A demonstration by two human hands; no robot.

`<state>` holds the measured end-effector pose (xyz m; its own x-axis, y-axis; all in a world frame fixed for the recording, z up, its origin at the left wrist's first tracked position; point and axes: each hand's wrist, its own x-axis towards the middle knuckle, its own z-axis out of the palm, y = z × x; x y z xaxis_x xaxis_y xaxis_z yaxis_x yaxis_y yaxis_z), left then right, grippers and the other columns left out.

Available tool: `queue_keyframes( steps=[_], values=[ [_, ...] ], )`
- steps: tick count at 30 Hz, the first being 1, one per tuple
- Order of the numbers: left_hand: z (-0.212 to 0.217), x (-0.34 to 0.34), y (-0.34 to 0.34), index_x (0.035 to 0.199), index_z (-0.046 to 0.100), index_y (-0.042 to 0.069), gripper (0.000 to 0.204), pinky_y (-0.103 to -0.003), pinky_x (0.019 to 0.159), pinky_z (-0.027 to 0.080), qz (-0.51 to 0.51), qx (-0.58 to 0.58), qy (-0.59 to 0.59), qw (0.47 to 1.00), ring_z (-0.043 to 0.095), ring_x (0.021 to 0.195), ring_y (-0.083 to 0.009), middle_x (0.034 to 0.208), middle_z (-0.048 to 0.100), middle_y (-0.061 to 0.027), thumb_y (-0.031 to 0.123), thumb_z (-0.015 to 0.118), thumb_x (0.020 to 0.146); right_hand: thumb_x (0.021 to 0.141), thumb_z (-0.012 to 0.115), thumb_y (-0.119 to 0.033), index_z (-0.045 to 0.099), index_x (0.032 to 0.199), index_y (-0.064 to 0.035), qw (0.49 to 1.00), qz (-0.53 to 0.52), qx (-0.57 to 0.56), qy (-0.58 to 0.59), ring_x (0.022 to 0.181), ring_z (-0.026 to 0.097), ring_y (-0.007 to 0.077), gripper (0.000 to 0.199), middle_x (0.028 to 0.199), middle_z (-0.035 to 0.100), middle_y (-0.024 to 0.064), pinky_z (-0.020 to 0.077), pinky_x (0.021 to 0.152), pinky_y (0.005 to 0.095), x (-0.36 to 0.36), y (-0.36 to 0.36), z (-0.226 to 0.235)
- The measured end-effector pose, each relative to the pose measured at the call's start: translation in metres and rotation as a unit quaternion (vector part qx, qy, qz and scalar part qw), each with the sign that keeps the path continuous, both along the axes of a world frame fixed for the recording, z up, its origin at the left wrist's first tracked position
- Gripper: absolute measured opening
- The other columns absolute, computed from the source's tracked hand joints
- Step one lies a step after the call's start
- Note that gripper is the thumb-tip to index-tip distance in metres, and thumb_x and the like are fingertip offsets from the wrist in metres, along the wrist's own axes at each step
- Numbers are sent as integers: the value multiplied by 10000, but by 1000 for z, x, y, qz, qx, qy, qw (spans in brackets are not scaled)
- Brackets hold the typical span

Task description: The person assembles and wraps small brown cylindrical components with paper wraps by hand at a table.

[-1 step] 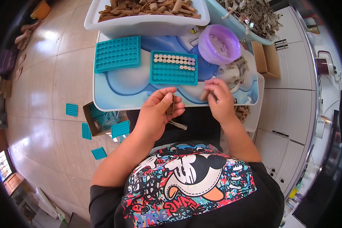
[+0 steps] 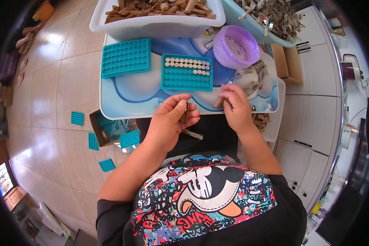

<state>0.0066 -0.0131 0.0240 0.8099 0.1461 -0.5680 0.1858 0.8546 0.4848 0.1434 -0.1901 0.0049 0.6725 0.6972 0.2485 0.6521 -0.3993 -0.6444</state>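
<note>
Two teal trays on blue-white table; tiled floor

A single head-worn fisheye view looks steeply down from close above the pale blue, cloud-patterned worktop, the person's forearms entering from below; tiled floor bends around that worktop toward the rim.

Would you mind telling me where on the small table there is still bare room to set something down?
The table is bare below the empty teal tray, left of the left hand. A narrow strip lies between the two trays. It is crowded right of the part-filled tray, around the purple bowl and right hand.
</note>
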Motion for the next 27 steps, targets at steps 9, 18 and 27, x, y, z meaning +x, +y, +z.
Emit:
queue_keyframes(
  steps=[9, 18, 27],
  values=[
    [1, 2, -10, 1144, 494, 28, 221, -312, 780, 543, 10, 16, -4, 1000, 621, 858, -182, 948, 573, -82, 151, 475, 961, 748, 666, -92, 591, 1027, -44, 986, -23, -48, -158, 986, 566, 319, 292, 1081, 585, 128, 442, 851, 406, 2, -8, 14],
    [-1, 2, -9, 1148, 496, 12, 234, -319, 780, 545, -3, 17, 1, 1000, 624, 878, -193, 972, 584, -96, 148, 484, 957, 704, 745, -175, 595, 1070, -43, 996, 28, -53, -69, 925, 553, 299, 417, 1041, 563, 117, 441, 803, 367, -1, 7, 22],
    [6, 1, -9, 1145, 518, 24, 233, -283, 765, 535, -45, -88, -84, 992, 627, 897, -170, 1003, 607, -95, 154, 479, 957, 753, 740, -162, 565, 1098, -50, 953, 153, 169, 200, 1080, 498, 226, 403, 1140, 512, 134, 387, 917, 337, -35, 28, 28]
  ],
)
